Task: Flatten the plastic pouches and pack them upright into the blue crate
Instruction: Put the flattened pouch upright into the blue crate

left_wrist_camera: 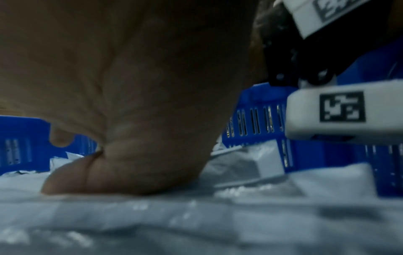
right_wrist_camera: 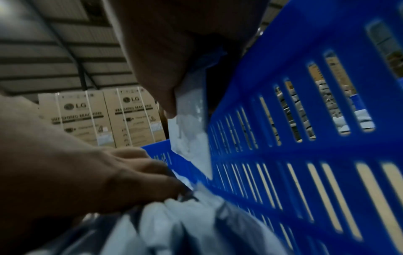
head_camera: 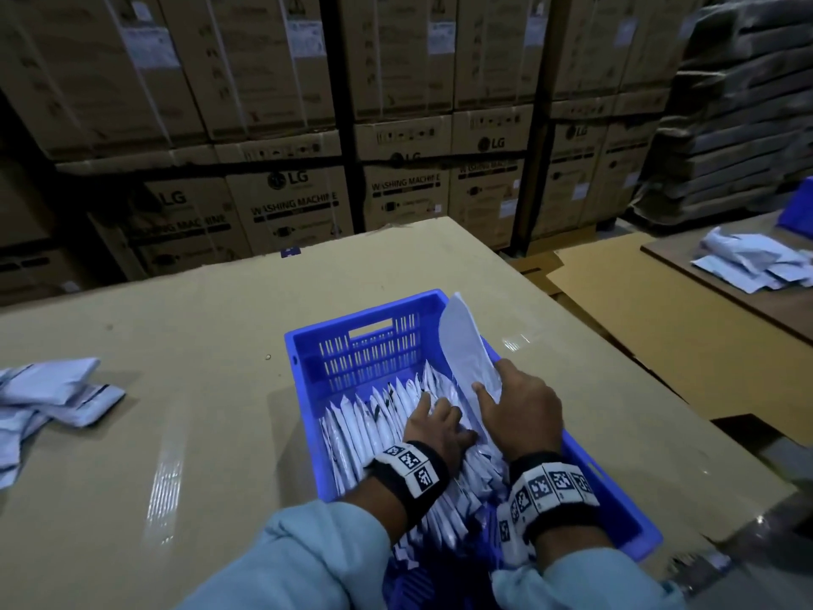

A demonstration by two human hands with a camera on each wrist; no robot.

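While left hand (head_camera: 433, 427) presses packed pouches (head_camera: 374, 416) flat, right hand (head_camera: 521, 411) fingers pinch a pouch (head_camera: 466, 345) beside the crate (head_camera: 360, 341) wall.

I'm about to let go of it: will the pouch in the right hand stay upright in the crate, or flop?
Probably floppy: the pouch already bows above the right hand. It looks thin and light, so it should need neighbours to stand. The left hand presses the packed row aside; wedged against the crate wall it may hold. The glossy film could slip.

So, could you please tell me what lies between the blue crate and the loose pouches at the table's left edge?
Bare cardboard tabletop alone separates the blue crate from the loose pouches, as the head view shows.
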